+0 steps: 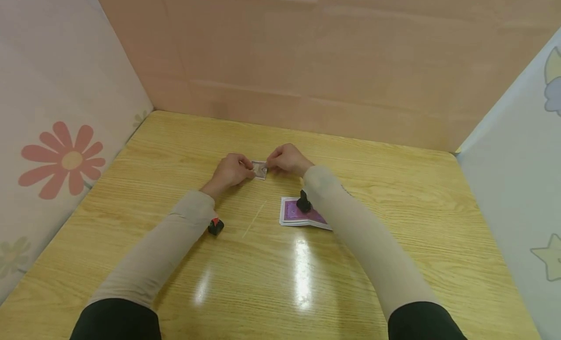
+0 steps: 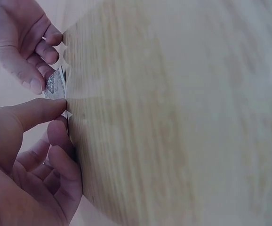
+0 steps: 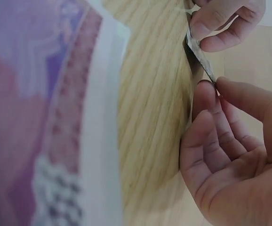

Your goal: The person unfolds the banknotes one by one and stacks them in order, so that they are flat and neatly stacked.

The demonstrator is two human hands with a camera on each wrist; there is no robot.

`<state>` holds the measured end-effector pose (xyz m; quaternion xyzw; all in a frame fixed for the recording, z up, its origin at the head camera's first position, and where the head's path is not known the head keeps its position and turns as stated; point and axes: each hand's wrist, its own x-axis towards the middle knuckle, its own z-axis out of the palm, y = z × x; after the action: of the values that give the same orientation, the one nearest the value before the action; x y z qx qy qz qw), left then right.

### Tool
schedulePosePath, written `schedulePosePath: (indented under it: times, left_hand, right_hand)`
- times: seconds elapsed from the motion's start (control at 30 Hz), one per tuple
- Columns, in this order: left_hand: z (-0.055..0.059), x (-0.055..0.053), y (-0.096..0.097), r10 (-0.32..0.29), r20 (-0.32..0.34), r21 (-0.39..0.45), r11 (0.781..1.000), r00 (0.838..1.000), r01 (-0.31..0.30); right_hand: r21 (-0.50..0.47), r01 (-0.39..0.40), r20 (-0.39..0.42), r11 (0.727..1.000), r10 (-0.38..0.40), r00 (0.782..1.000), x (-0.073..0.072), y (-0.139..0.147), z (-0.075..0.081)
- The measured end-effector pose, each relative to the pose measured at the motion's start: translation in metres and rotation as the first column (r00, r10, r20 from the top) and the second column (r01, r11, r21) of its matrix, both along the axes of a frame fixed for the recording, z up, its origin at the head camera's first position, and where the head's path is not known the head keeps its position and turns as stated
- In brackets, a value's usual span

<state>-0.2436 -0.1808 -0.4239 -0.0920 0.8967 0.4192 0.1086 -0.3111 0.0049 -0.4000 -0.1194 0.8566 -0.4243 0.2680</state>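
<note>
A small printed paper like a banknote (image 1: 260, 171), grey-brown with a patterned face, is held between both hands over the far middle of the table. My left hand (image 1: 230, 170) pinches its left side between thumb and finger. On the opposite side my right hand (image 1: 288, 159) pinches the right edge, with the other fingers curled below. In the right wrist view the paper (image 3: 201, 54) appears nearly edge-on and tilted. Much of it is covered by fingers in the left wrist view, where a patterned corner (image 2: 56, 87) shows.
A stack of purple printed sheets with white borders (image 1: 291, 212) lies under the right forearm, partly hidden by it. Small black devices hang at the left wrist (image 1: 215, 226) and right wrist (image 1: 303, 202). A tan wall (image 1: 307, 62) rises behind the wooden table (image 1: 245, 272).
</note>
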Motion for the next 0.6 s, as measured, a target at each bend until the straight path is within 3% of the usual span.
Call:
schedulePosePath:
  times: [0.2, 0.33, 0.5, 0.6]
  left_hand:
    - [0.003, 0.001, 0.002, -0.031, -0.038, 0.002, 1.000, 0.999, 0.031]
    - [0.001, 0.000, 0.000, 0.001, -0.081, 0.100, 0.995, 0.997, 0.007]
    - [0.000, 0.000, -0.003, 0.108, -0.171, 0.294, 0.954, 0.979, -0.054]
    - [0.002, 0.002, -0.004, 0.171, -0.192, 0.377, 0.922, 0.966, -0.088]
  right_hand:
    - [-0.020, 0.036, 0.032, 0.999, -0.035, 0.999, -0.002, 0.001, -0.002]
    - [-0.040, 0.052, 0.032, 0.998, -0.051, 0.998, -0.002, 0.002, -0.001]
    - [-0.087, 0.063, 0.051, 0.994, -0.059, 0.997, 0.002, 0.007, 0.004]
    - [-0.122, 0.059, 0.075, 0.991, -0.050, 0.996, 0.006, 0.013, 0.010]
